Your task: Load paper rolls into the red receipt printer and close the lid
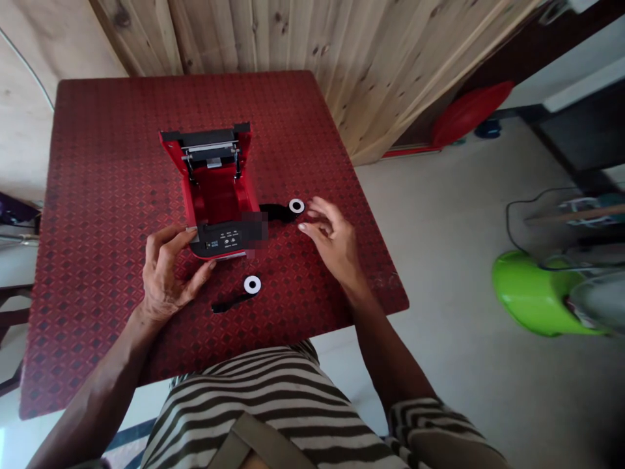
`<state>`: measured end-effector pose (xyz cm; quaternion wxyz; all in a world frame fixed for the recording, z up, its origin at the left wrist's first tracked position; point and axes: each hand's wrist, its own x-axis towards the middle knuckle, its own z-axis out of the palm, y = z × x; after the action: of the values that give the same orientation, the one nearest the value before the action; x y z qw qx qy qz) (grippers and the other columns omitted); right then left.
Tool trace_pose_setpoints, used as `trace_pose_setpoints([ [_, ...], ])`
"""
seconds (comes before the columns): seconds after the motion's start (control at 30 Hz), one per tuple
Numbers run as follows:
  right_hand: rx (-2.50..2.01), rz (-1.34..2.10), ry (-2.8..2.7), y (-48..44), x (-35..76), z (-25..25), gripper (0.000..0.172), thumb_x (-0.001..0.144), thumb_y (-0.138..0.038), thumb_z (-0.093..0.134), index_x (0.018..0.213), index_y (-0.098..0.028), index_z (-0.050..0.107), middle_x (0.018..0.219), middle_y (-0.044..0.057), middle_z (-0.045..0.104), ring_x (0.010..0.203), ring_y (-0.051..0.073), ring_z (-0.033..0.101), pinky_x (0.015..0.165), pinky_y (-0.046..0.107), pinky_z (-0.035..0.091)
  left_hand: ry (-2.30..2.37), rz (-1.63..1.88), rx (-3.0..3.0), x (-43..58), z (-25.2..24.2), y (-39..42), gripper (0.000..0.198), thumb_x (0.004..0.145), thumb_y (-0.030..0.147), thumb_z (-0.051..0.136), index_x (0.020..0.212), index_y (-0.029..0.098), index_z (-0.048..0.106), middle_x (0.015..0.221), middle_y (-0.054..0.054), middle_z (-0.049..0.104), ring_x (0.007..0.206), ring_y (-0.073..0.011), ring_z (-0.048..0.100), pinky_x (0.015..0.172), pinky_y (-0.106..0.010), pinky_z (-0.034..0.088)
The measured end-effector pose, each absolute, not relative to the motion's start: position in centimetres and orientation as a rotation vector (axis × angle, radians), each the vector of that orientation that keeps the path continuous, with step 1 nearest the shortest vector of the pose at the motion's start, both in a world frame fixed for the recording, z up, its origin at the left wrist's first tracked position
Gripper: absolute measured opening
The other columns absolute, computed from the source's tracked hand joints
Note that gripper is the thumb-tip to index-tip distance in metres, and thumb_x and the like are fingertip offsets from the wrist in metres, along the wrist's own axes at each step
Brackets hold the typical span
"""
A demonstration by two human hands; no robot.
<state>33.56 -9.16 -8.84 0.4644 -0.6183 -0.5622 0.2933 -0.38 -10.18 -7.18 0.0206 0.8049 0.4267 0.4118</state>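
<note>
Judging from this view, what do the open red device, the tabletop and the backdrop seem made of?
Open red device: probably hard plastic, smooth, with molded-looking curved walls. Tabletop: possibly vinyl or laminate, low sheen, with a regular diamond pattern. Backdrop: fairly matte; knots and grain suggest wood, though possibly printed.

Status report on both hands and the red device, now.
Left hand holding red device at near left. Right hand open beside white-ringed roll. Lid up. Second roll lying just in front.
</note>
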Motion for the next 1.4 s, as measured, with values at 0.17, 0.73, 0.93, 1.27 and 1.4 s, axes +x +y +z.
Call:
trace_pose_setpoints([
  [0.17,-1.529,0.74,-1.507,-5.7,33.0,-11.6,0.047,0.085,-0.035,0.077,0.129,-0.021,0.071,0.128,0.012,0.078,0.103,0.024,0.076,0.097,0.045,0.061,1.311,1.283,2.532,-0.5,-7.2,-10.1,0.074,0.087,0.037,0.088,0.151,0.024,0.053,0.128,-0.014,0.067,0.119,-0.0297,0.067,0.099,-0.047,0.064],
  [0.73,-0.998,0.711,-2.326,-5.4,29.0,4.2,0.026,0.095,-0.026,0.078,0.12,-0.025,0.074,0.117,0.003,0.079,0.105,0.022,0.075,0.097,0.041,0.06,1.334,1.258,2.506,-0.3,-7.6,-10.4,0.062,0.095,0.041,0.077,0.15,0.025,0.051,0.131,-0.012,0.064,0.121,-0.0258,0.067,0.1,-0.041,0.065],
  [0.93,-1.21,0.416,-2.678,-1.4,22.4,2.5,0.019,0.098,-0.009,0.068,0.114,-0.013,0.076,0.117,0.013,0.077,0.116,0.026,0.07,0.106,0.04,0.052,1.346,1.254,2.482,-0.1,-7.7,-10.6,0.063,0.095,0.039,0.077,0.149,0.025,0.05,0.131,-0.011,0.064,0.123,-0.0241,0.068,0.103,-0.039,0.064],
  [1.27,-1.47,0.354,-2.911,0.5,19.8,1.9,0.023,0.097,-0.004,0.064,0.112,-0.012,0.079,0.113,0.018,0.079,0.111,0.031,0.074,0.094,0.041,0.056,1.34,1.246,2.457,0.2,-7.7,-10.8,0.064,0.097,0.039,0.076,0.153,0.025,0.048,0.131,-0.012,0.063,0.12,-0.0243,0.068,0.099,-0.038,0.066],
  [1.4,-1.477,0.455,-2.903,0.9,19.7,1.5,0.023,0.097,-0.004,0.063,0.113,-0.01,0.079,0.116,0.019,0.078,0.114,0.032,0.073,0.096,0.043,0.057,1.321,1.255,2.447,0.2,-7.7,-10.9,0.067,0.095,0.036,0.078,0.153,0.023,0.048,0.131,-0.013,0.063,0.12,-0.0247,0.067,0.099,-0.038,0.066],
])
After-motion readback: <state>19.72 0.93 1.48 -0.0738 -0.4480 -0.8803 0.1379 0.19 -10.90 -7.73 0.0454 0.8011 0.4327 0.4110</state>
